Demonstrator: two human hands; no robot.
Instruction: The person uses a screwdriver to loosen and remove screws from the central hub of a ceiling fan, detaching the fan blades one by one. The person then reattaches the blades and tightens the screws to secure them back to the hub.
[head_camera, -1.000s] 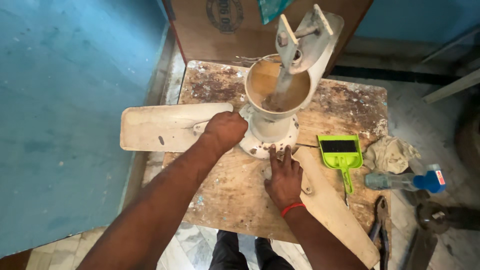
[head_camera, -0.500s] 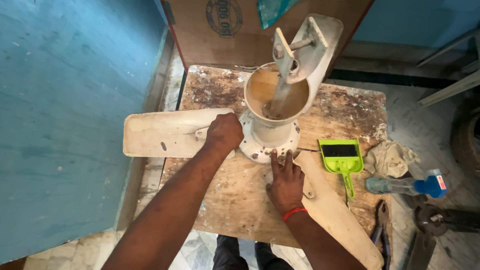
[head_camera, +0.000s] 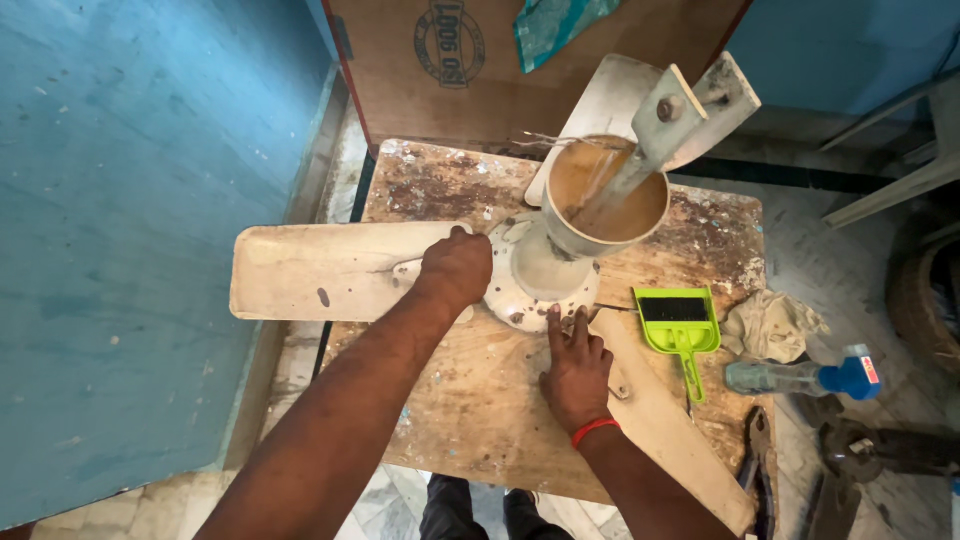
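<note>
Head view: ceiling fan (head_camera: 545, 270) sits motor-down on a worn wooden table (head_camera: 470, 400), top stained and paint-flecked. Canopy cup (head_camera: 605, 200) and downrod (head_camera: 655, 140) point up toward the camera.

Left hand (head_camera: 458, 268) is curled over the root of the left blade (head_camera: 330, 270), fingers closed on the blade bracket beside the motor housing. That blade overhangs the table's left edge. Right hand (head_camera: 575, 365) lies flat on the table, fingers together, fingertips touching the housing rim; it grips nothing. Red band on that wrist. Second blade (head_camera: 670, 430) runs out past the right forearm.

Right of the fan: green hand brush (head_camera: 678, 322), crumpled rag (head_camera: 770, 325), spray bottle (head_camera: 800, 376) with blue head.

Room: blue wall (head_camera: 130, 200) on the left, cardboard box (head_camera: 500, 60) behind the table, pale tiled floor (head_camera: 250, 500).
</note>
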